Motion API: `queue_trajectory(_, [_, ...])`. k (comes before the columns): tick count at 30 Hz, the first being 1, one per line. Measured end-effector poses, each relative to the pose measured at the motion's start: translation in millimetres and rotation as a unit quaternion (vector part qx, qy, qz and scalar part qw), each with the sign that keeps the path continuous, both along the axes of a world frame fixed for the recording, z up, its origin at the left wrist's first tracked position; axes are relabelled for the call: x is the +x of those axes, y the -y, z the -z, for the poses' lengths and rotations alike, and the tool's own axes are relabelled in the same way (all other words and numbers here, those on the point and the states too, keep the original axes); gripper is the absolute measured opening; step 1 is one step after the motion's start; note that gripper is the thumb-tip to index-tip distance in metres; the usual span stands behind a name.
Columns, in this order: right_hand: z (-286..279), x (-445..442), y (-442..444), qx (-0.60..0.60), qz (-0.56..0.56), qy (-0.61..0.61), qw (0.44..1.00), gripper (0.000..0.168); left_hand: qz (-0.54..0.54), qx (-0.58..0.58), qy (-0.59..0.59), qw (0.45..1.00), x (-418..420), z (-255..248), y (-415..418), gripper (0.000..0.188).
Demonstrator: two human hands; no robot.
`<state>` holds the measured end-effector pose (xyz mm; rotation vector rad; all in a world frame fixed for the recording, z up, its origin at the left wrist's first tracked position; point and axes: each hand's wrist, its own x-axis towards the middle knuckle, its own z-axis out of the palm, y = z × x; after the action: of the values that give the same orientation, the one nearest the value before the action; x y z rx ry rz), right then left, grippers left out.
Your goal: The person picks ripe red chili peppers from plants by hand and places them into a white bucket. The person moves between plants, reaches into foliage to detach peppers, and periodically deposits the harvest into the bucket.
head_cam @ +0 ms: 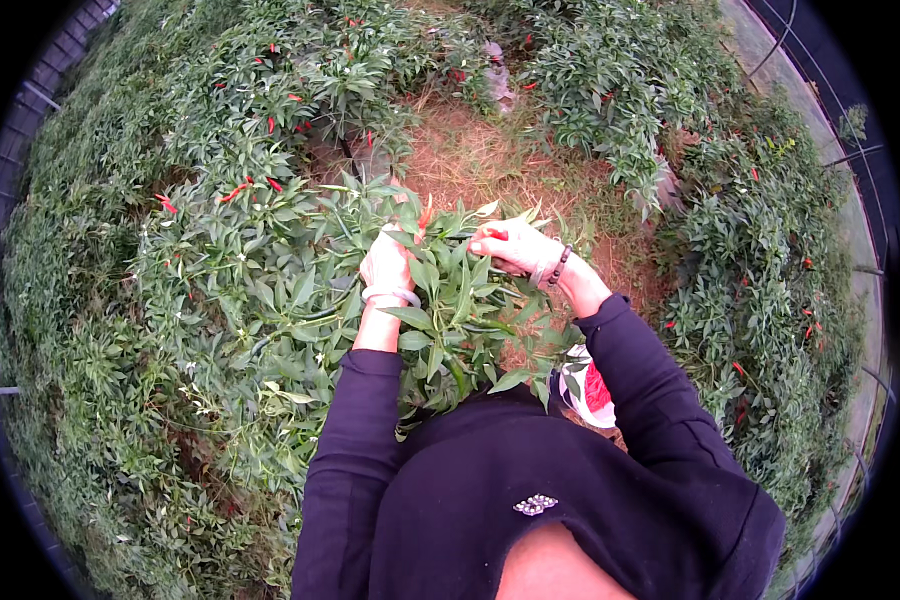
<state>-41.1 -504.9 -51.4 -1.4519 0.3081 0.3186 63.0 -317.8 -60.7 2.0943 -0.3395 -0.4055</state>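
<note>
My right hand (521,246) pinches a red chili pepper (497,234) between thumb and fingers, above the foliage of a chili plant (436,289). Across the leaves, my left hand (388,259) is deep in the same plant, its fingers partly hidden by leaves. Another red chili pepper (425,216) shows right beside the left fingertips; whether they grip it cannot be made out. Long green chili peppers (456,369) hang among the leaves below both hands. A white bucket (576,375) with red contents, probably picked chilies, stands low by my right forearm, which partly covers it.
Dense chili plants (217,300) with scattered red fruit spread on the left. Another row (772,300) grows on the right. Between them runs a path of soil and dry grass (469,154). A frame of thin curved bars (866,270) edges the far right.
</note>
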Motion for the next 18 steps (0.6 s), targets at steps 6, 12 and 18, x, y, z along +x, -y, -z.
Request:
queue_trajectory(6, [-76.3,-18.8,-2.1,0.156,0.004,0.05,0.986,0.051,0.023,-0.384,-0.268,0.883,13.6,39.1,-8.6,0.015])
queue_trajectory(12, [-128.0,12.5,-14.9,0.018,-0.003,0.175,0.984,0.024,0.053,-0.267,-0.14,0.952,2.5,42.8,-7.0,0.02])
queue_trajectory(18, [-32.5,44.1,-50.2,-0.654,-0.201,0.175,0.708,0.013,0.1,-0.064,0.055,0.991,-6.7,44.0,-3.4,0.018])
